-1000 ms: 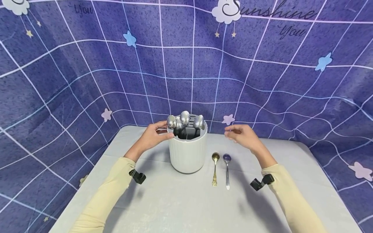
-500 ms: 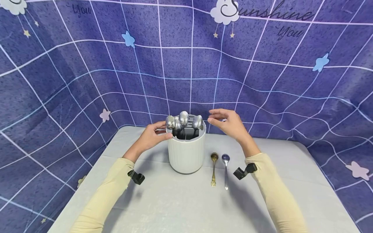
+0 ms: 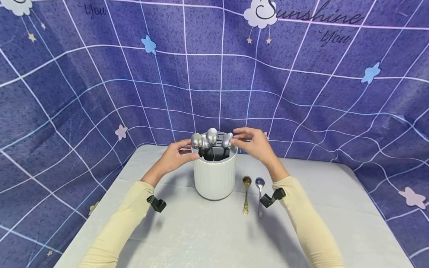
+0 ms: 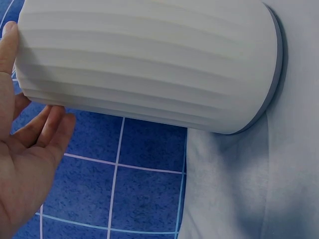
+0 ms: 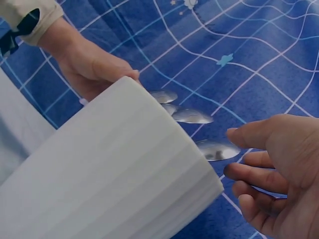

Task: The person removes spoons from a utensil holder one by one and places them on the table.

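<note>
**Centrally, by the back edge: ribbed holder, one hand at either side**

White ribbed holder (image 3: pixel 214 178) — upright on the table (image 3: pixel 201 238), near the back edge, closer to the back left corner than the back right. Grey divided insert (image 3: pixel 218 150) inside. Four silver spoons (image 3: pixel 212 134) stand in it, bowls up, clear of the rim; the rightmost spoon (image 3: pixel 226 140) leans toward the right edge of the table.

Left hand (image 3: pixel 172 159) at the holder's left side, just below the rim: thumb on the front, fingers round toward the back, spread well apart, tips resting against the wall.

Right hand (image 3: pixel 255 144) above the right part of the rim, thumb and fingers apart. Right wrist view puts the tip of the rightmost spoon's bowl just beside the thumb and forefinger — contact cannot be told.

Outward, on the tabletop toward the right edge: gold spoon (image 3: pixel 247 181) with an ornate handle, near the holder; beside it a plain silver spoon (image 3: pixel 260 182). Both lie with bowls to the back edge, handles to the front.

Cream sleeves (image 3: pixel 118 223) on both arms, a black wrist camera (image 3: pixel 156 203) on each. Behind the back edge, a blue-purple cloth (image 3: pixel 204 70) with pale grid lines, stars and clouds.
</note>
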A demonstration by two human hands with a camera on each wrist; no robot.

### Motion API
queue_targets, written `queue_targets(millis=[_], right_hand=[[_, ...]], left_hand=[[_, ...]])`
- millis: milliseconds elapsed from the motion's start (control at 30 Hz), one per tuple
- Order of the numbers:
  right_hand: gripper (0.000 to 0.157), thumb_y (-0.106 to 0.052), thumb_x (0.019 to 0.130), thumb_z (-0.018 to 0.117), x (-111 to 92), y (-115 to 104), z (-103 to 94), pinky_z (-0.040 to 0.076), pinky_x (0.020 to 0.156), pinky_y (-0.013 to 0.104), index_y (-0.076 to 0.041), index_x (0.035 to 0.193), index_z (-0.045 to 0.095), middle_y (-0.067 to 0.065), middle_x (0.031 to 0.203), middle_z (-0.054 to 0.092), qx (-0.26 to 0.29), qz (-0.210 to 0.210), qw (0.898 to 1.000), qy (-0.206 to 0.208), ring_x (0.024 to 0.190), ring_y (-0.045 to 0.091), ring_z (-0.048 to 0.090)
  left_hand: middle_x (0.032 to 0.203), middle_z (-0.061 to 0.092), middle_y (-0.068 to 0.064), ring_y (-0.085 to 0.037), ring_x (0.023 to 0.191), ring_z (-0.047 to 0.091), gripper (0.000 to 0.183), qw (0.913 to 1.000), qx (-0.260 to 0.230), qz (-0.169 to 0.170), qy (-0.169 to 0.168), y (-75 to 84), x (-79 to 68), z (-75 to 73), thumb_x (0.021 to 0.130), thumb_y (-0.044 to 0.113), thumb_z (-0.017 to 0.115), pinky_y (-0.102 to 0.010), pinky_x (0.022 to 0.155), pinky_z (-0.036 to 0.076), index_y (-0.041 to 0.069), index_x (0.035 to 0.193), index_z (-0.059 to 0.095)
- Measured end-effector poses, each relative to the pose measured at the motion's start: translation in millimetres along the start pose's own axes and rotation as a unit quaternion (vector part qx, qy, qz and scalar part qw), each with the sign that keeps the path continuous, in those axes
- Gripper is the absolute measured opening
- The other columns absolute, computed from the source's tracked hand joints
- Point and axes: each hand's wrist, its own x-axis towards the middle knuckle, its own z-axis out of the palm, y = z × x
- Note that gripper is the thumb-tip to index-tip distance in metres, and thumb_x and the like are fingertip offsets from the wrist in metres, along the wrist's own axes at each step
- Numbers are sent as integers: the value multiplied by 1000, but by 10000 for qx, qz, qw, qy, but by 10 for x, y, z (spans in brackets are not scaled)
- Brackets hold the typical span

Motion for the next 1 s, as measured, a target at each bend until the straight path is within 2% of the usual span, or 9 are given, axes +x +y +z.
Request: queue_targets(millis=[300, 567, 767, 1000], right_hand=[[34, -22, 88, 83, 22, 41, 80, 59, 76, 32, -5, 117, 75, 9, 99, 78, -135, -89, 9998, 121, 98, 25, 70], [34, -16, 87, 83, 13, 28, 100, 59, 76, 31, -3, 117, 75, 12, 97, 78, -207, -215, 9995, 144, 96, 26, 71], [34, -16, 90, 80, 10, -2, 126, 59, 70, 28, -4, 121, 73, 12, 98, 78, -207, -432, 9988, -63, 93, 26, 73], [31, -16, 94, 75, 21, -46, 140, 58, 68, 28, -6, 124, 71, 10, 93, 78, -113, -555, 9980, -294, 87, 22, 73]], left_hand=[[137, 61, -25, -41, 122, 61, 62, 10000, -3, -34, -32, 19, 1, 8, 89, 4, 79, -44, 111, 52, -7, 144, 53], [136, 61, -26, -43, 122, 61, 62, 10000, -29, -34, -28, 19, -3, 2, 89, 5, 79, -50, 111, 50, -7, 144, 53], [138, 60, -25, -42, 123, 61, 62, 10000, -6, -84, -8, 14, -7, -5, 89, 6, 79, -47, 111, 51, -6, 144, 53], [140, 59, -24, -42, 124, 60, 63, 10000, -33, -93, -14, 25, -11, -9, 89, 7, 79, -51, 112, 49, -5, 145, 53]])
